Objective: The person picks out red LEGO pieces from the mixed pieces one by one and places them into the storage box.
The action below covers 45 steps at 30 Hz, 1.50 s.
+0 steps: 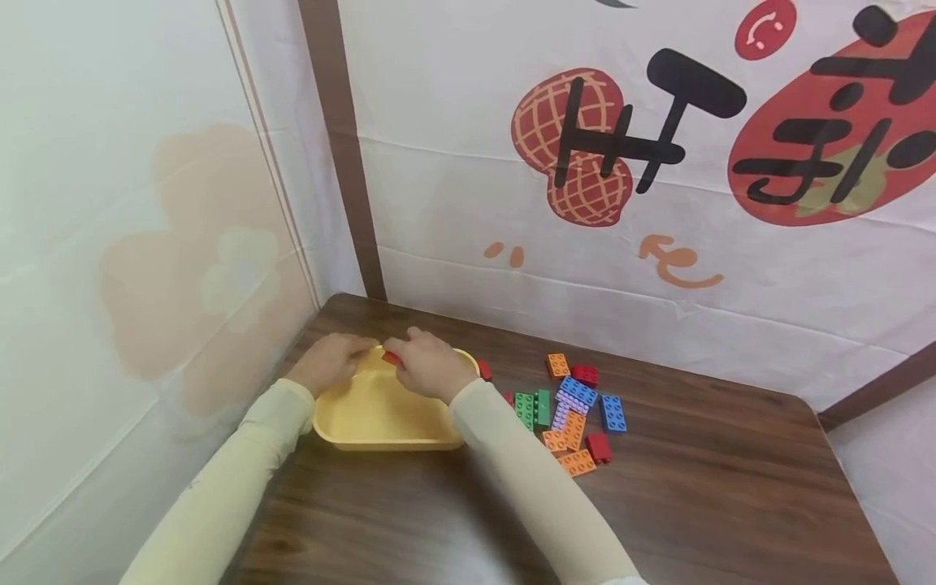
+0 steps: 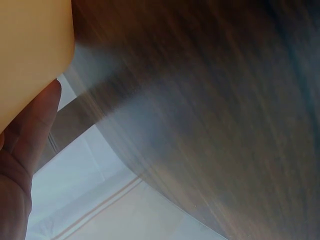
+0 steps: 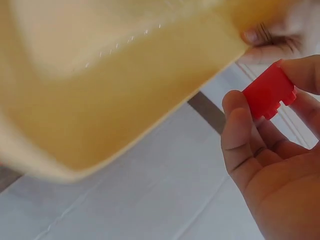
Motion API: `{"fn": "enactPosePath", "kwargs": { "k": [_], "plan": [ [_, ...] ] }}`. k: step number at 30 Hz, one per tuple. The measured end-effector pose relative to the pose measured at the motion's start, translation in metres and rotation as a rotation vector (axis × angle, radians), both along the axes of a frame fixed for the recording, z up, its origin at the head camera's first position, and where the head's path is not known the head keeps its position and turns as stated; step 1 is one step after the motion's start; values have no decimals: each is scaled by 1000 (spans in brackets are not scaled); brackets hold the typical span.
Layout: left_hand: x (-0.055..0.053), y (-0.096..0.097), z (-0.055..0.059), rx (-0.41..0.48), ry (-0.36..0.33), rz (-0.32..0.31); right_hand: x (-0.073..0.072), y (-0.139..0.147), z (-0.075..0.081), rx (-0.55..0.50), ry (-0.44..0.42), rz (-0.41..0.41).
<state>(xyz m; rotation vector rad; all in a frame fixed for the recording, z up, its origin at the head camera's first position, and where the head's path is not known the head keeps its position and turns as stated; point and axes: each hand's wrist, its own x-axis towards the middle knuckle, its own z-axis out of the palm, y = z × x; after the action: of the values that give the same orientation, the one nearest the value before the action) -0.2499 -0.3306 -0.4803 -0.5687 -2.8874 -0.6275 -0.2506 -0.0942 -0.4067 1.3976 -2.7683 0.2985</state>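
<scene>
A yellow plastic box [image 1: 395,444] sits at the left of the table, its inside bare where it shows. My left hand [image 1: 332,363] grips its far left rim; the right wrist view has the thumb [image 3: 253,36] over the edge. In the left wrist view, fingers [image 2: 37,120] lie along the outside of the wall. Above the far rim, my right hand [image 1: 433,366] pinches a red toy building brick [image 3: 270,91] between thumb and fingertips, studs facing the palm side.
Right of the box lie loose building bricks: green [image 1: 524,410], blue [image 1: 613,413], purple [image 1: 561,413], orange [image 1: 578,463] and red [image 1: 598,448]. Another red brick [image 1: 484,370] lies close by the box's right end. Printed cloth walls [image 1: 439,203] border the table [image 1: 695,455] behind and at left.
</scene>
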Motion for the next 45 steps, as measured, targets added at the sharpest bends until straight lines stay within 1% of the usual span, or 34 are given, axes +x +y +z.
{"fn": "enactPosePath", "kwargs": {
  "k": [3,8,12,16,19,23,26,30,34,37,42,45],
  "plan": [
    [-2,3,0,2,-17,-5,-1,-5,-2,42,-36,-6],
    [-5,5,0,6,12,-30,-4,-12,-6,63,-49,11],
    [-5,8,2,9,14,-52,-6,-16,-16,73,-73,38],
    [-4,11,5,-13,-1,-50,-4,-21,-26,92,-81,58],
    [-4,12,5,-24,8,-49,-3,-26,-32,111,-47,69],
    [-6,13,3,-22,30,-56,-4,-34,-41,127,-2,76],
    [-6,12,2,-35,40,-56,-6,-40,-47,123,-9,57],
    [-3,11,4,-47,47,-48,-6,-49,-54,115,-10,37],
    [1,9,8,-46,34,-31,-6,-55,-57,135,6,35],
    [2,8,8,-46,11,-17,-6,-58,-58,156,32,37],
    [2,5,6,-45,-5,2,-6,-62,-59,171,75,47],
    [3,3,5,-40,-6,8,-6,-64,-60,172,66,49]
  ]
}}
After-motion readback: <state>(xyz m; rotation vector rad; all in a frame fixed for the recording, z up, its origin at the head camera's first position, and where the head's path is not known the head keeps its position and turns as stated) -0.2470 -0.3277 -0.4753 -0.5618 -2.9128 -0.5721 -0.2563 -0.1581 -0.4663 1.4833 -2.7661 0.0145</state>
